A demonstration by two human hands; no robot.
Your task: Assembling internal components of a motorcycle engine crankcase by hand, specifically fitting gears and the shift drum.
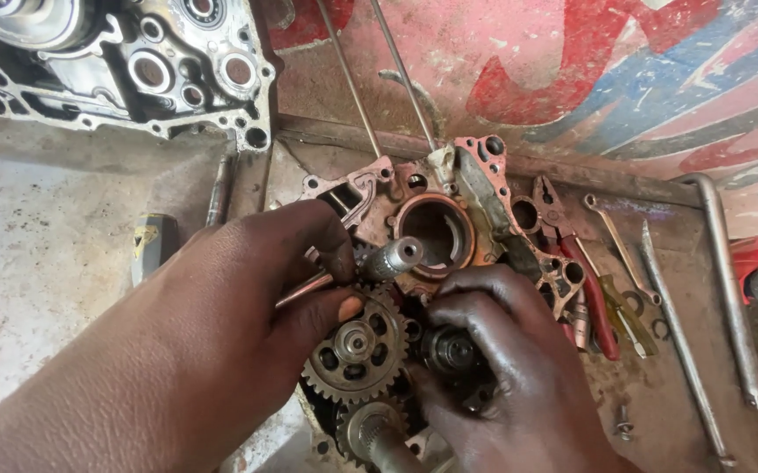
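Observation:
A rust-coloured engine crankcase half (475,188) lies on a metal tray, gears facing up. My left hand (247,289) pinches a thin steel rod beside a splined shaft (394,257) that sticks out over the round bearing bore (436,232). Just below my thumb sits a large toothed gear (354,349). My right hand (502,368) curls its fingers around a dark gear cluster (451,350) to the right of that gear. Another shaft (377,438) rises at the bottom edge.
A second, silver crankcase half (134,66) rests at the top left. Red-handled pliers (582,280), a spanner (617,245), long steel rods (686,350) and a loose bolt (624,427) lie on the tray to the right. A tool with a dark grey handle (153,245) lies on the concrete at left.

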